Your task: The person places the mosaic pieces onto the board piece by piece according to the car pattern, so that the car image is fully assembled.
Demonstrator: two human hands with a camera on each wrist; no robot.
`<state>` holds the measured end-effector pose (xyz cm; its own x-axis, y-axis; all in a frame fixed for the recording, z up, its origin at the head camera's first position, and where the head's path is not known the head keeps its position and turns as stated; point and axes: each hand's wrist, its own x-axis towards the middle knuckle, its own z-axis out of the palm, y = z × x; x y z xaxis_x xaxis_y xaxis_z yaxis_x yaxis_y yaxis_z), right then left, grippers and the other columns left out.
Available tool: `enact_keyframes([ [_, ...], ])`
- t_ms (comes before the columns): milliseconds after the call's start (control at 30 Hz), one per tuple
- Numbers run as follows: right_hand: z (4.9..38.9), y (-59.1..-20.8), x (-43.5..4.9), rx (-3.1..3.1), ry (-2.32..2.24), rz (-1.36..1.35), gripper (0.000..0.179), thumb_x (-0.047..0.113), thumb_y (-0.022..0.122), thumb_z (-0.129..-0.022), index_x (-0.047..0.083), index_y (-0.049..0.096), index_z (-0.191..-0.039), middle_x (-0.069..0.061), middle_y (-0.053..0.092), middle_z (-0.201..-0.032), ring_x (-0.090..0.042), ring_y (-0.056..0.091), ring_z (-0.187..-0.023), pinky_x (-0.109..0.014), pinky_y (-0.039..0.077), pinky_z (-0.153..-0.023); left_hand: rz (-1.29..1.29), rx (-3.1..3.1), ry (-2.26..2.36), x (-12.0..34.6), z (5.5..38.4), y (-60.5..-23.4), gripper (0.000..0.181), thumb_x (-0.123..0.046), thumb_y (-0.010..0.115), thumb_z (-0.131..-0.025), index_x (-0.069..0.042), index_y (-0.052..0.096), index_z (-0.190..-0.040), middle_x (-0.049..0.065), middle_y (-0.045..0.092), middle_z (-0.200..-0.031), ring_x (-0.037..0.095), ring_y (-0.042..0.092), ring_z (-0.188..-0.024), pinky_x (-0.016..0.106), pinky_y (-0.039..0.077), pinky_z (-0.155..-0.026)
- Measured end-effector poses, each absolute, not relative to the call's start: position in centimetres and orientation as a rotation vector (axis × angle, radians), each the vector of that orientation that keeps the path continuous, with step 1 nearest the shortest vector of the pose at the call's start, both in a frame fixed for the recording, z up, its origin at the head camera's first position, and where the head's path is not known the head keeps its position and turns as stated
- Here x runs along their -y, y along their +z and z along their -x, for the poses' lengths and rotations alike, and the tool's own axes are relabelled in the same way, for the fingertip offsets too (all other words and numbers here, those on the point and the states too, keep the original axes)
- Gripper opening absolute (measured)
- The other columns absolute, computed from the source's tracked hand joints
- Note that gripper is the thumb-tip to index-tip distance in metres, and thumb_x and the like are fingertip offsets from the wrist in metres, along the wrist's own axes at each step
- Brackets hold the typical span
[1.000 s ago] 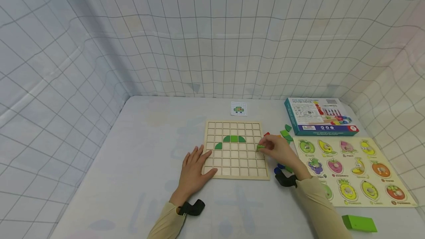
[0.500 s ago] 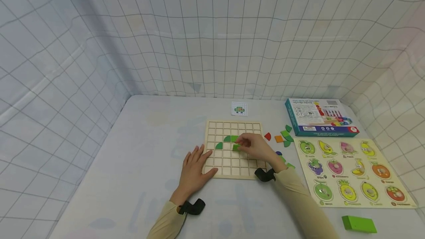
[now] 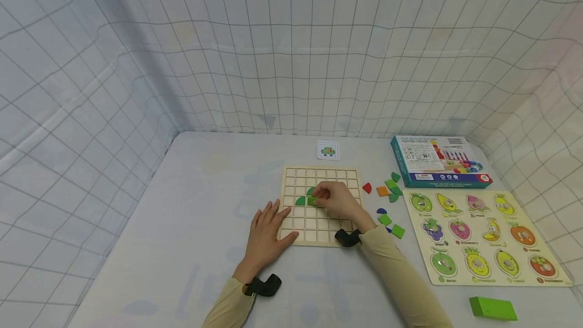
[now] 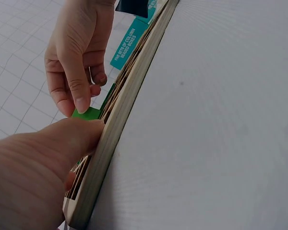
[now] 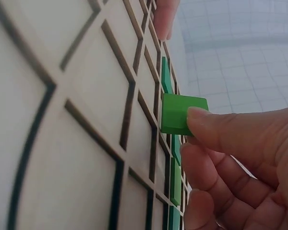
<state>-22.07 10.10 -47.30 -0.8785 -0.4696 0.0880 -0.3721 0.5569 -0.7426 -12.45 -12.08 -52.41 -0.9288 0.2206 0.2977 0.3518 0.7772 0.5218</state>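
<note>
My right hand (image 3: 336,200) pinches a light green square tile (image 5: 176,114) between thumb and fingers. In the right wrist view the tile tilts on edge at a cell of the wooden grid board (image 3: 305,236). Just left of it lies a dark green quarter-circle tile (image 3: 300,201). Another quarter-circle (image 3: 310,191) shows above, partly covered by the right hand. My left hand (image 3: 266,234) rests with spread fingers on the board's left edge, its thumb (image 4: 89,132) along the near corner.
Loose tiles lie right of the board: a red quarter-circle (image 3: 367,187), an orange square (image 3: 383,191), several green ones (image 3: 398,231) and a blue half-circle (image 3: 381,211). Behind the board is a pattern card (image 3: 328,150). Farther right are a box (image 3: 437,161), a fruit puzzle board (image 3: 478,247) and a green block (image 3: 493,308).
My right hand has carried the light green square tile leftward from the board's right edge to the cell beside the quarter-circle. The left hand has stayed in place.
</note>
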Motion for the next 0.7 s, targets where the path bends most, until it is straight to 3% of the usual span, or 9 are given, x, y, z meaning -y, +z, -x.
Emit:
enact_keyframes([
  [367,22.34,-47.40,-9.58,-2.692,-1.192,0.654,0.006,0.010,0.075,-0.083,0.012,0.070,-0.086,0.007,0.060,-0.073,-0.011,0.051,-0.062,-0.027,0.044,-0.058,0.456,2.738,-0.863,12.15,12.47,-52.27,0.063,-0.045,0.066,-0.086,-0.015,0.050,-0.139,0.016,0.034,-0.148,0.032,0.023,-0.139,0.052,0.012,-0.110],
  [700,22.15,-47.41,-9.51,-2.764,-1.041,0.616,0.008,0.013,0.074,-0.082,0.015,0.071,-0.089,0.007,0.058,-0.081,-0.012,0.051,-0.070,-0.030,0.044,-0.064,0.463,2.730,-0.873,12.09,12.30,-52.11,0.062,-0.043,0.066,-0.086,-0.013,0.051,-0.138,0.017,0.035,-0.147,0.034,0.024,-0.138,0.054,0.014,-0.109],
])
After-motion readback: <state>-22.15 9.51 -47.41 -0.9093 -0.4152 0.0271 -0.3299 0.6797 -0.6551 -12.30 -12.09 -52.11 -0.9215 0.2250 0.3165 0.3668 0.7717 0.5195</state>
